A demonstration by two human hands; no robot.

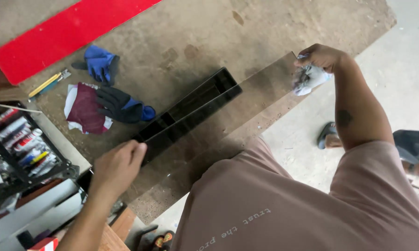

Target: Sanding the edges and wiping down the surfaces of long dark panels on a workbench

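- Dark, glossy panel point(246, 104) lies flat on the worn brown desk point(186, 32), running diagonally from near your left hand up to your right.
- Your right hand point(322, 56) is closed around a crumpled pale rag point(308, 78), pressed at the panel's far end, likely for wiping the surface.
- Your left hand point(118, 165) rests at the near end, fingers curled loosely over the edge, holding nothing else; it seems to steady the piece against the rubbing.
- Black channel-shaped piece point(191, 104) lies along the panel's upper edge, touching or just beside it.
- Blue-and-black work gloves point(112, 83) lie off to the side on a maroon cloth point(86, 109), near a yellow utility knife point(46, 84).
- Red board point(65, 32) sits at the desk's far corner.
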